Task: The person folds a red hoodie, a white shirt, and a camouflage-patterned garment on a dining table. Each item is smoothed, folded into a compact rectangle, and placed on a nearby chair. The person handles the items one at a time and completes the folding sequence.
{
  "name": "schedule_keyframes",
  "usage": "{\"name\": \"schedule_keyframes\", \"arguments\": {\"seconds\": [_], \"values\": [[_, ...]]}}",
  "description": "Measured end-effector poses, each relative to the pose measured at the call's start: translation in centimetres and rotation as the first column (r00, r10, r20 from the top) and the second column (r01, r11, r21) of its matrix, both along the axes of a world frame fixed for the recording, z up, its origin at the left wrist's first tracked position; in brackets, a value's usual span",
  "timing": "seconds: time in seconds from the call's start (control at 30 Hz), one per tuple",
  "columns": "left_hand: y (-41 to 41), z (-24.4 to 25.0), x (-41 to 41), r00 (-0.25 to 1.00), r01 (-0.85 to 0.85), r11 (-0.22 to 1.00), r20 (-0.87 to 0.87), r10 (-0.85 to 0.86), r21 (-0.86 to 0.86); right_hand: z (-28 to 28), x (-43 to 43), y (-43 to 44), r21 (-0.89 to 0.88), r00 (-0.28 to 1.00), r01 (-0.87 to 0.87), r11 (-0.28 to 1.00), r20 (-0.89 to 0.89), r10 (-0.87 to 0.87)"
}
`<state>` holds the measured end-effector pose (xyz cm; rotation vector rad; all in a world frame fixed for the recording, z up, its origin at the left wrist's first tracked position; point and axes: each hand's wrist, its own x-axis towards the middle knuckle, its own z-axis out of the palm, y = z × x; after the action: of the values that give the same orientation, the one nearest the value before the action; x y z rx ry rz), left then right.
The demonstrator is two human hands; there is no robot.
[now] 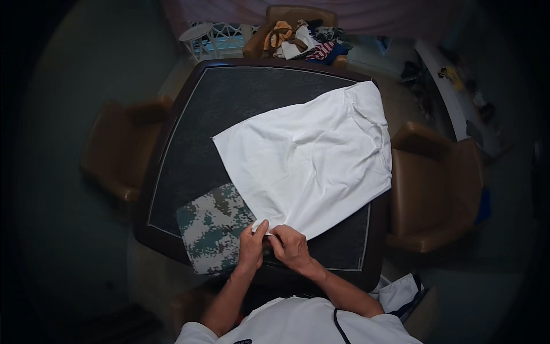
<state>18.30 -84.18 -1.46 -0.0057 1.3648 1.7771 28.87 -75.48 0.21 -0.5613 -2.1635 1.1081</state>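
Note:
A large piece of white fabric [300,159] lies spread across the dark table [184,150], wrinkled through its middle, with a gathered edge along its right side. At the near edge of this fabric my left hand [253,245] pinches a corner between thumb and fingers. Close beside it, on the right, my right hand [292,247] grips the same edge, its fingers curled in. Camouflage-patterned fabric [210,228] lies flat at the table's near left, partly under the white fabric and beside my left hand.
Brown leather chairs stand left [124,146] and right [429,189] of the table. A third chair [300,15] beyond it holds a heap of mixed clothes [300,41], near a white stool [197,32]. Folded white cloth [399,292] lies at my right side.

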Motion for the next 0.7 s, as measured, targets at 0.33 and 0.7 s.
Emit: {"name": "schedule_keyframes", "arguments": {"seconds": [0.33,0.7], "values": [[-2.4,-0.2,-5.9,0.995,0.079,0.996,0.059,-0.077,-0.035,1.0,-3.3,-4.7,-0.199,0.998,0.060,0.978,0.032,-0.054],[-2.3,2.7,-9.1,0.963,-0.177,0.984,-0.206,0.175,0.007,2.4,-8.5,-2.4,-0.127,0.996,-0.067,0.990,-0.065,0.059]]}}
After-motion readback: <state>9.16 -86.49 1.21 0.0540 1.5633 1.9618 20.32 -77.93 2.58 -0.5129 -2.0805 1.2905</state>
